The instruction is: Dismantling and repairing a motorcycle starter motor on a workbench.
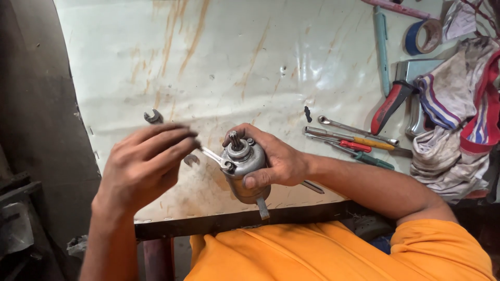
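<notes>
Two hands up: right hand (271,158) clenched round grey motor (245,169); left hand (143,166) grips spanner (213,157), head on motor's top, w/ screwdrivers (359,143) well right of grip.

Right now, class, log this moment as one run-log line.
right hand: grips small grey motor upright | left hand: holds spanner on motor's top bolt | bench: spare spanner, screwdrivers, rags

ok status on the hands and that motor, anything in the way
Right hand gripping the small motor upright. Left hand working a wrench on its top bolt. Loose wrench on the table behind, clear.
</notes>
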